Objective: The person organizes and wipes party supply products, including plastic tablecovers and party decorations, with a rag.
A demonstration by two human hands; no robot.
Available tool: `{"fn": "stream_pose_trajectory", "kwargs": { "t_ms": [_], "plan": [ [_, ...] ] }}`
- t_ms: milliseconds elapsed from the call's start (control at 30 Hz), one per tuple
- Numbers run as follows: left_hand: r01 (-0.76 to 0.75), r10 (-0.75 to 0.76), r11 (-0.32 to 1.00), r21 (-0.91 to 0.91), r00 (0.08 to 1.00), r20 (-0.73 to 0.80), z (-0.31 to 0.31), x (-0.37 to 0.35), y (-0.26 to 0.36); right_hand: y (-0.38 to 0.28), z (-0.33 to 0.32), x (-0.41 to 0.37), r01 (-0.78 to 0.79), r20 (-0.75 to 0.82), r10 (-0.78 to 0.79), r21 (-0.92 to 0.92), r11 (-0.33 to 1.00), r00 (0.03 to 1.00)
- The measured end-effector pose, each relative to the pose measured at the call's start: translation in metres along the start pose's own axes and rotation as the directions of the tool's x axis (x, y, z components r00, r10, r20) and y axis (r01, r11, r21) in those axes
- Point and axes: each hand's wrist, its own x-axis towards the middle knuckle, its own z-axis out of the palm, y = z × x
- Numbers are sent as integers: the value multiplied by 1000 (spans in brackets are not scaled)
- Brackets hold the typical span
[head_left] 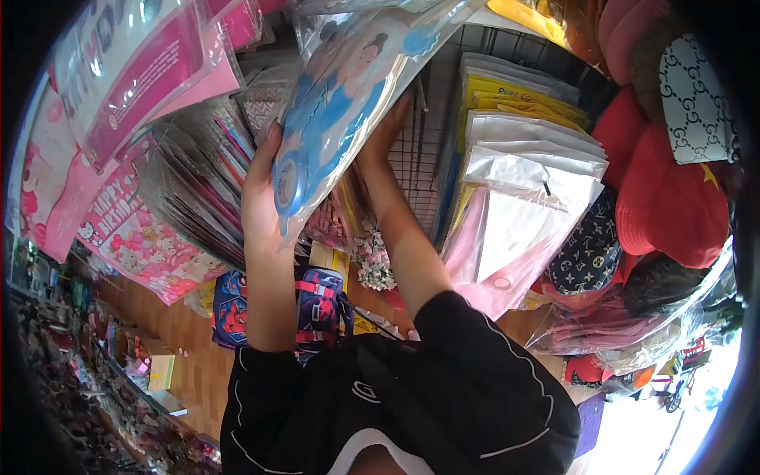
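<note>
A clear plastic packet (340, 103) with a blue ballerina picture hangs in front of me, slanting up to the right. My left hand (265, 194) is closed around its lower left edge, with some fingers hidden behind it. At the packet's right edge, my right hand (385, 131) reaches up behind it. Its fingers are hidden, so what they touch does not show. The packet's layered edges show on the side by my right hand.
Pink birthday packets (158, 229) and a row of thin packets (202, 170) hang at left. White and yellow packets (530, 158) hang on a wire grid (423, 134) at right, beside red caps (669, 190). Below are a blue-and-red backpack (321, 305) and wooden floor (198, 380).
</note>
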Motion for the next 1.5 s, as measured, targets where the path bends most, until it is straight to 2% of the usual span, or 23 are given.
{"fn": "stream_pose_trajectory", "kwargs": {
  "t_ms": [67,100,200,267,300,367,433,467,533,600,700,800,900,967,1033,1100,1200,1233,1300,1367,1400,1433,1500],
  "plan": [
    [13,-13,1000,-11,1000,-9,0,-5,-3,1,1,8,264,-8,-268,-140,954,964],
    [21,-22,1000,-18,999,-26,0,-7,-7,27,-5,-4,244,28,-242,-145,959,970],
    [28,-29,1000,-8,979,-202,10,-10,-14,86,-1,-56,-82,315,-5,261,962,949],
    [51,-55,998,-29,986,-156,7,-10,-16,105,-12,-113,94,233,-54,-164,982,971],
    [64,-69,996,-67,995,-66,0,-9,-16,132,-6,-160,-190,132,179,74,979,975],
    [110,-95,985,-132,989,116,-13,-8,-17,175,-12,-232,-484,96,476,250,839,874],
    [71,-73,997,-17,988,-134,-21,-7,-17,149,-21,-213,-473,70,476,308,825,877],
    [55,-57,998,-19,989,-135,-24,-9,-19,134,-26,-202,-465,57,476,337,818,878],
    [62,-27,991,119,961,-274,-27,-11,-24,84,-19,-131,-497,127,570,662,561,812],
    [77,-13,977,201,954,-300,-33,-17,-26,73,-22,-94,-497,164,567,706,504,807],
    [123,-56,970,210,953,-298,-44,-23,-29,97,-26,-95,-554,229,535,588,590,813],
    [34,10,977,209,978,-209,-52,-19,-34,123,-37,-131,-633,298,559,395,665,773],
    [-25,28,956,291,1000,-6,-56,-20,-43,134,-50,-182,-735,365,654,146,663,663],
    [-50,66,956,289,997,-43,-58,-21,-53,130,-49,-205,-785,395,723,-9,619,566],
    [-49,182,778,626,972,-150,-54,-24,-61,116,-51,-220,-811,396,770,-97,577,500],
    [-150,310,738,659,941,-134,-21,-24,-70,93,-62,-227,-820,361,786,-90,566,502],
    [-284,619,365,887,786,-3,-1,-31,-78,52,-94,-214,-710,244,667,267,651,704],
    [-292,633,342,893,774,11,6,-33,-77,32,-104,-202,-708,262,658,285,646,706],
    [-201,764,75,977,641,73,19,-45,-80,-14,-142,-179,-667,356,581,549,504,732],
    [-228,812,55,972,577,89,29,-52,-79,-55,-187,-157,-715,441,569,516,472,694],
    [-235,821,89,968,568,63,34,-58,-77,-63,-208,-145,-589,547,288,522,617,786],
    [-241,828,121,963,559,36,38,-64,-74,-72,-230,-130,-428,624,-17,556,712,781],
    [-272,850,24,962,512,123,45,-73,-70,-103,-265,-63,184,411,-416,495,849,811]
  ]
}}
